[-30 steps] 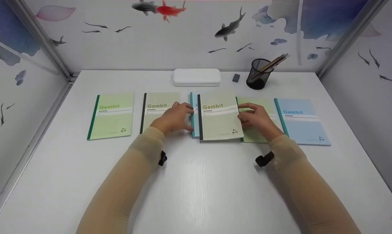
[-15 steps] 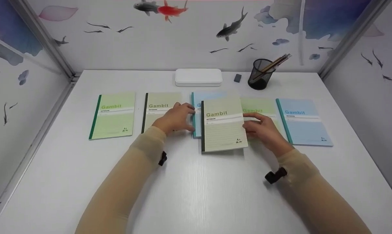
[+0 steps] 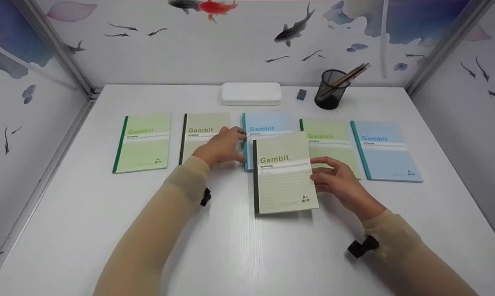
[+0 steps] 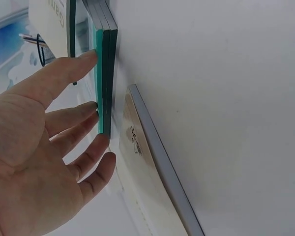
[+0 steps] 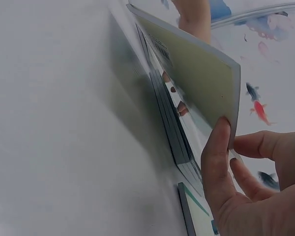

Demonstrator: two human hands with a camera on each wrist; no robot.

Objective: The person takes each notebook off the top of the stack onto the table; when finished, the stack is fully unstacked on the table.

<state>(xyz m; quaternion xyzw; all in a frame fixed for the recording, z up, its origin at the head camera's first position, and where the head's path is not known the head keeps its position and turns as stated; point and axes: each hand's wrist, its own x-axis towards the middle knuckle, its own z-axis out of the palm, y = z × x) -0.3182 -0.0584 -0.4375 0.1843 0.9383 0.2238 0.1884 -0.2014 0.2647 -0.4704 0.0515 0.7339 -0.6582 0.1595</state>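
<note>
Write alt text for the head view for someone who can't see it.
A person's right-hand grip holds a beige Gambit notebook over a white table, in front of a row of Gambit notebooks: green, beige, blue, green, blue. The left-hand grip touches the middle one's spine. Behind sit a white case, small dark block and black mesh cup of pencils.

Along the far edge of a white surface (image 3: 231,263), left to right: a closed white rounded case (image 3: 251,94), a small dark grey block (image 3: 301,94), and a black mesh cup (image 3: 328,102) with pencils (image 3: 348,77) leaning right. Behind, a white wall (image 3: 198,57) shows a red fish (image 3: 217,7) and dark ones; metal posts (image 3: 60,43) frame the corners.
</note>
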